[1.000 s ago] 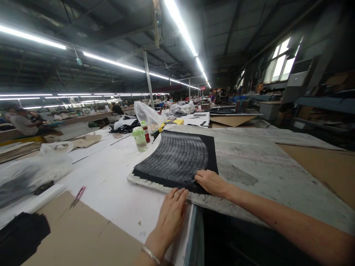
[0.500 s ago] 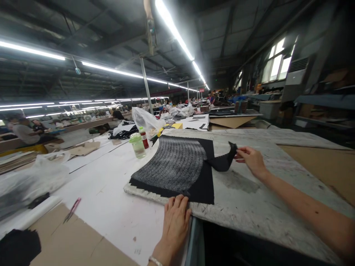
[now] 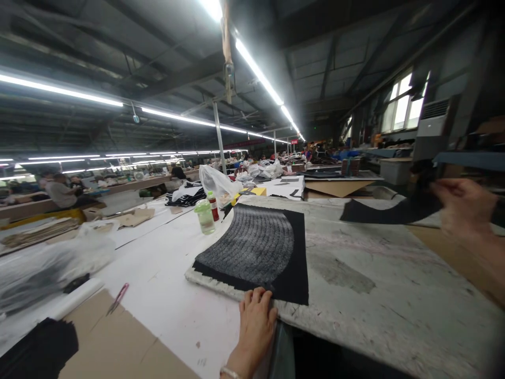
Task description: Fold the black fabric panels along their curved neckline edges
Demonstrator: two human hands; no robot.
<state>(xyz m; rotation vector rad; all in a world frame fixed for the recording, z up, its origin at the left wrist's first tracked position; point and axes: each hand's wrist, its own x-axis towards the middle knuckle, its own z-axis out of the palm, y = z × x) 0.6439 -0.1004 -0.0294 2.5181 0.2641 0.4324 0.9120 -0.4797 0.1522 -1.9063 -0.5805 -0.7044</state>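
A stack of black fabric panels point(image 3: 256, 247) with a grey ribbed pattern lies on the worn grey board point(image 3: 379, 295) in front of me. My left hand point(image 3: 256, 323) lies flat with fingers together, pressing the near edge of the stack. My right hand point(image 3: 461, 208), blurred by motion, is raised at the far right and pinches one end of a black fabric strip point(image 3: 390, 213) that hangs in the air above the board, clear of the stack.
A green-capped jar point(image 3: 205, 216) and a red bottle point(image 3: 213, 206) stand beyond the stack. Pink scissors point(image 3: 117, 298) lie on white paper at the left, near brown cardboard point(image 3: 118, 347). Plastic bags, more fabric and seated workers fill the tables behind.
My right hand left the stack's near edge, took hold of a black strip from its right side and carried it up and away to the right. The left hand stayed pressed on the edge.
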